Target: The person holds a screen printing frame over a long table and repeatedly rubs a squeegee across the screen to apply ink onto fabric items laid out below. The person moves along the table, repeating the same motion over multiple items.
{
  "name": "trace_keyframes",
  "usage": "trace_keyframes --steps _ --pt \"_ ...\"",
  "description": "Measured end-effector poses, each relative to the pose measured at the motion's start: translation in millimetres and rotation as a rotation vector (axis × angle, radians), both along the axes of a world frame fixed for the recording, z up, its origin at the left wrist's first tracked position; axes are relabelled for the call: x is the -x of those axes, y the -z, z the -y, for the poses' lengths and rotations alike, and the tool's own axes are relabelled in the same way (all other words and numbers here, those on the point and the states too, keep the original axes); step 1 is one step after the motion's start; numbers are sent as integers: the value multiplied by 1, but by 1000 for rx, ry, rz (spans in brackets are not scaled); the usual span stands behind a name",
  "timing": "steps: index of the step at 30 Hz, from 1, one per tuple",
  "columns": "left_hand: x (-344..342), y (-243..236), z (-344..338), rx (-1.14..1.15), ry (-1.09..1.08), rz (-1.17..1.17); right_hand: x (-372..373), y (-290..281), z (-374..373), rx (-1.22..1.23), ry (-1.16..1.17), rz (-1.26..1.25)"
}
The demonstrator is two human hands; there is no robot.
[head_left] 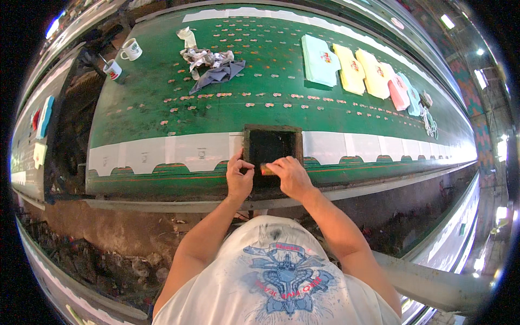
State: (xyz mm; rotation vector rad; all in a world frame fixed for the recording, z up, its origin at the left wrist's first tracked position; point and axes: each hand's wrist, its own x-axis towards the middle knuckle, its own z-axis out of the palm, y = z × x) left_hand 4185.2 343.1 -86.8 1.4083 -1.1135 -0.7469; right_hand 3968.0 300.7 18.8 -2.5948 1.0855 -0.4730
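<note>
In front of me on the long green table [216, 119] lies a small square wooden frame [272, 128] with a dark, almost black inside. My left hand [240, 176] is at the frame's left side, its fingers curled and pressed against the wooden edge. My right hand [291, 176] is closed over the near right part of the frame. Between its fingers is a small yellowish-brown piece with a reddish-orange edge [265, 169]; its kind is too small to tell. This piece is over the dark inside of the frame.
Pale green, yellow, pink and blue cut fabric pieces [353, 69] lie in a row at the far right. Crumpled rags [208, 62] and two mugs [131, 50] are at the far left. White fabric panels [184, 151] line the near edge; small printed marks dot the table.
</note>
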Motion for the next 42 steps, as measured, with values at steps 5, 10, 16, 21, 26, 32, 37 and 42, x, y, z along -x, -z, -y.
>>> trace_keyframes --steps 5,10,16,21,26,32,37,42 --pt "1 -13 -2 -19 -14 68 6 -7 -35 -18 -3 -12" --pt "0 -21 0 -27 9 218 14 -19 -54 -116 1 26" --pt "11 -26 -1 1 -1 163 61 12 -61 -30 290 329" --pt "60 -35 9 120 3 155 126 30 -65 -388 491 664" --pt "145 -26 29 134 -8 169 206 30 -54 -263 451 591" --pt "223 -8 46 93 -5 50 287 30 -40 -147 454 490" --pt "242 -2 54 55 -19 -48 303 15 -24 -16 240 455" --pt "238 1 52 29 -6 -69 279 -3 -9 3 -10 301"
